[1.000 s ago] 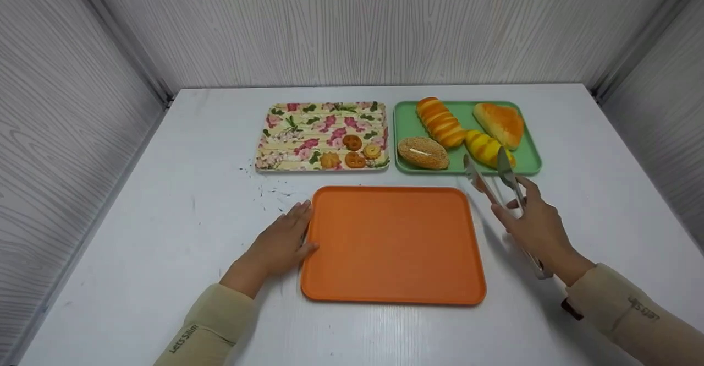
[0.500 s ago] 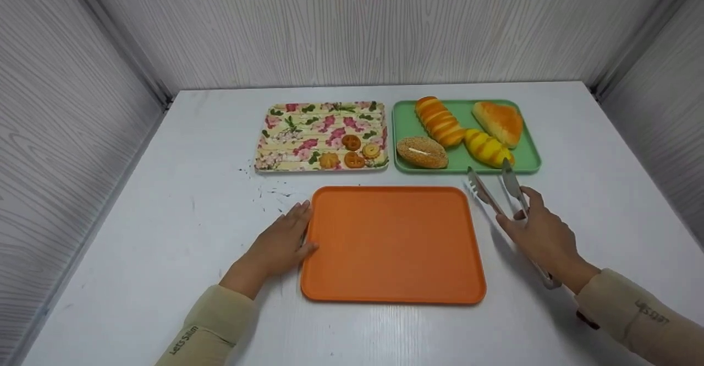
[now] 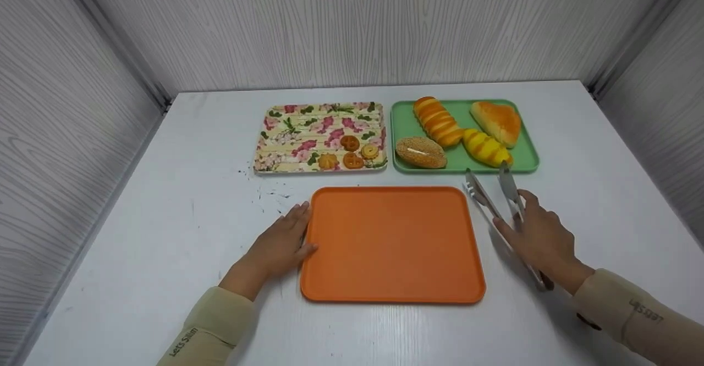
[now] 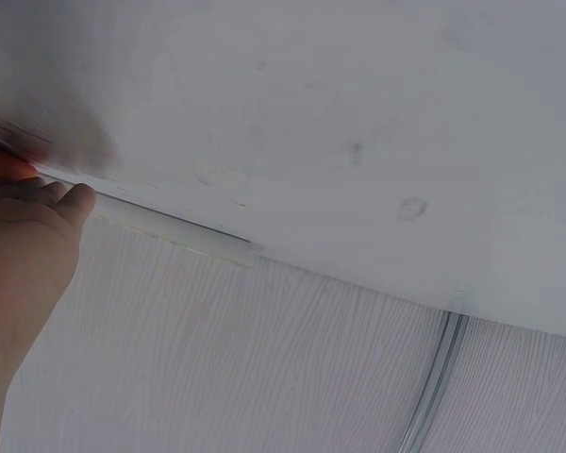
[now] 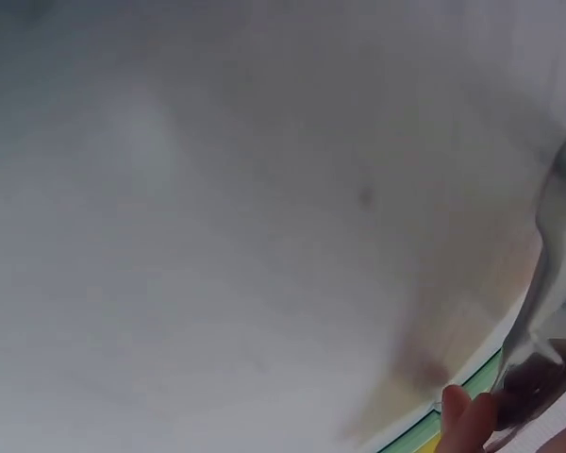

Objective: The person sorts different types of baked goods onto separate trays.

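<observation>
My left hand [image 3: 279, 243] rests against the left edge of an orange tray [image 3: 393, 245], its thumb over the rim. On the right, my right hand [image 3: 542, 240] holds a pair of metal tongs [image 3: 511, 190] with the two arms spread and nothing between the tips. Those tips lie just in front of the green tray [image 3: 528, 162], close to a yellow striped bread roll [image 3: 487, 147]. The green tray also bears a sesame bun [image 3: 421, 152], a long striped loaf [image 3: 438, 121] and a triangular bread [image 3: 498, 123]. In the right wrist view, the tongs [image 5: 552, 274] show beside the fingers.
A floral tray [image 3: 297, 135] stands left of the green one, with pretzel-shaped cookies [image 3: 353, 160] and other small cookies [image 3: 328, 161] at its near right. Wood-grain panels [image 3: 352, 30] wall the white table [image 3: 181, 206] at the back and sides.
My right hand has drawn the tongs back from over the yellow roll to just in front of the green tray. My left hand and the breads have stayed put.
</observation>
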{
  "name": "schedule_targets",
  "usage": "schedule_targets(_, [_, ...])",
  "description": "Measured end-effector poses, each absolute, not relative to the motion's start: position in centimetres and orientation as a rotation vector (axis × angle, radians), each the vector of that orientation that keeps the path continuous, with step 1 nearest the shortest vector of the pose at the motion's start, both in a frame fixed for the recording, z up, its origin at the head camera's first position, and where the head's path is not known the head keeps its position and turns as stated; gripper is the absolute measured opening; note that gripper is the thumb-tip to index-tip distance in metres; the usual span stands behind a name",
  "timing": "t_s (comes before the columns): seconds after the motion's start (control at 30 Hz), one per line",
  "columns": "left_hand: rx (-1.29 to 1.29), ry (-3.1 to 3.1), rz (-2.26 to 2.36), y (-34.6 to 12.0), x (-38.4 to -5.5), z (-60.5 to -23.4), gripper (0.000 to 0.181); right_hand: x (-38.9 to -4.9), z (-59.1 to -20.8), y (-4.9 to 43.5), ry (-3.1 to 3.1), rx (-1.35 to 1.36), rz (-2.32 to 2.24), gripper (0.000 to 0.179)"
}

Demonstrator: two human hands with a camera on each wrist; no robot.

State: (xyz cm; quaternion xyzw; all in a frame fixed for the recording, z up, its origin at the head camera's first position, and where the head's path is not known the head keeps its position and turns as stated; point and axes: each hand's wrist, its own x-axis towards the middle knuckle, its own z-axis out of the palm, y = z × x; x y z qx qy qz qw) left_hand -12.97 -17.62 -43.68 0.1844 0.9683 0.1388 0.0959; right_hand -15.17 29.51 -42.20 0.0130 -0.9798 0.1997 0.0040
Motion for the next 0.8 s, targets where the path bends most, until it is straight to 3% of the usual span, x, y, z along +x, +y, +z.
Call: schedule_targets(0.8, [0.530, 2.880, 0.361, -18.4, -13.5, -42.7, 0.084, -16.6, -39.7, 29.6, -3.091, 0.037, 0.686, 0.100])
